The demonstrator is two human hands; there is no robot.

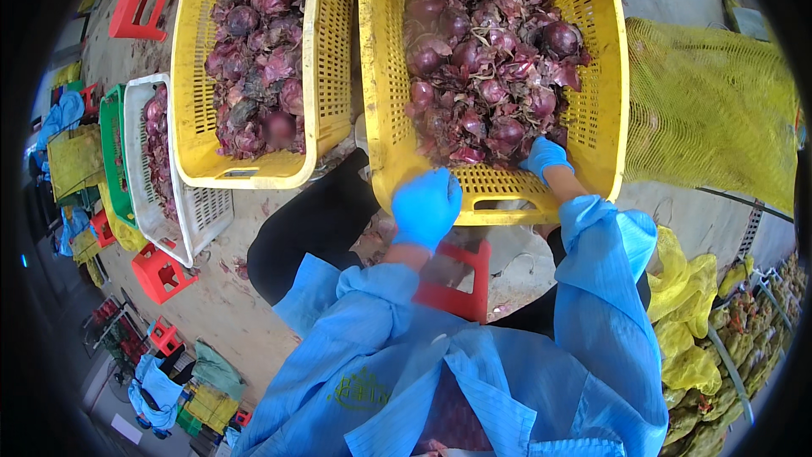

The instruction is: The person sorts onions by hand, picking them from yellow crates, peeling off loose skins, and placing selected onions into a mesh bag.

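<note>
In front of me stands a yellow plastic crate point(377, 59) filled with red onions point(474, 59), loose dry skins and roots among them. At its near left corner, my left hand point(427, 207) in a blue glove is closed in a fist over the rim; whatever its fingers hold is hidden. My right hand point(545, 157), also gloved in blue, reaches inside the near right corner, against the onions. Its fingers are curled down and mostly out of sight, so any object in them cannot be made out.
To the left stand another yellow crate point(193, 93) of onions, a white crate point(203, 216) and a green crate point(117, 161). Red stools point(156, 275) are nearby. Yellow mesh netting point(710, 110) lies on the right, with filled sacks point(744, 347) below. People work at the far left.
</note>
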